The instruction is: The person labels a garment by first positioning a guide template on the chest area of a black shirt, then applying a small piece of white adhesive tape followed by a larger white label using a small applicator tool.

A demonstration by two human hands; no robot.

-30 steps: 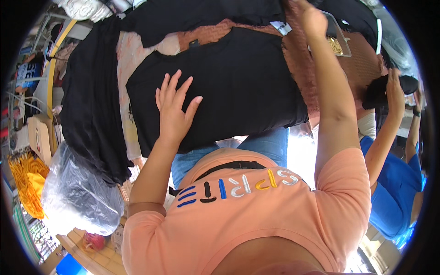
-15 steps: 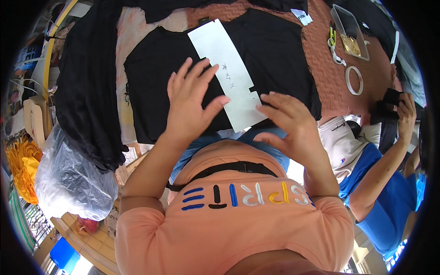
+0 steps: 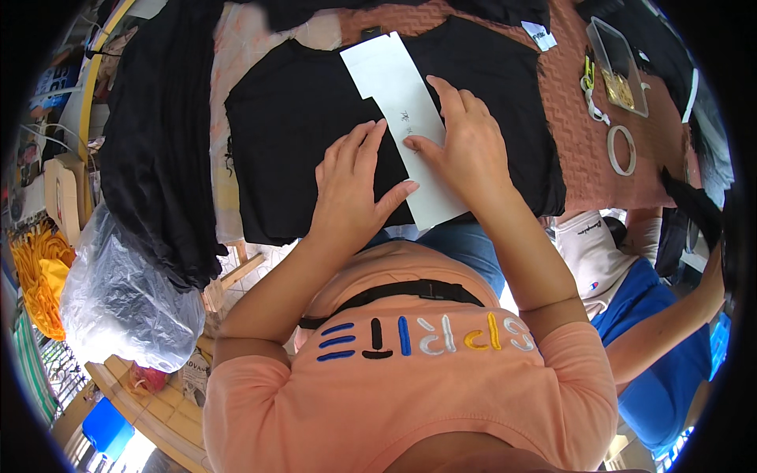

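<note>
A black garment panel (image 3: 296,150) lies spread flat in front of me. Across its middle rests a long white card template (image 3: 386,67) with notched edges and handwriting, slanting from the far side down toward my waist. My left hand (image 3: 351,177) lies along the card's left edge, fingers stretched, thumb tip at the card. My right hand (image 3: 471,146) is on the card's right side, fingers extended and thumb reaching over its face. Neither hand grips anything. My right hand hides part of the card's right edge.
On the brown textured table cover (image 3: 587,162) at right are a white ring (image 3: 621,150), yellow-handled snips (image 3: 588,83) and a clear box (image 3: 640,106) holding gold-coloured bits. Dark cloth (image 3: 158,150) hangs at left, above a clear plastic bag (image 3: 130,303). A co-worker in blue (image 3: 662,355) sits at right.
My right hand has moved up and inward onto the card. My left hand has slid slightly nearer me along its edge. The co-worker's raised hand has gone from sight.
</note>
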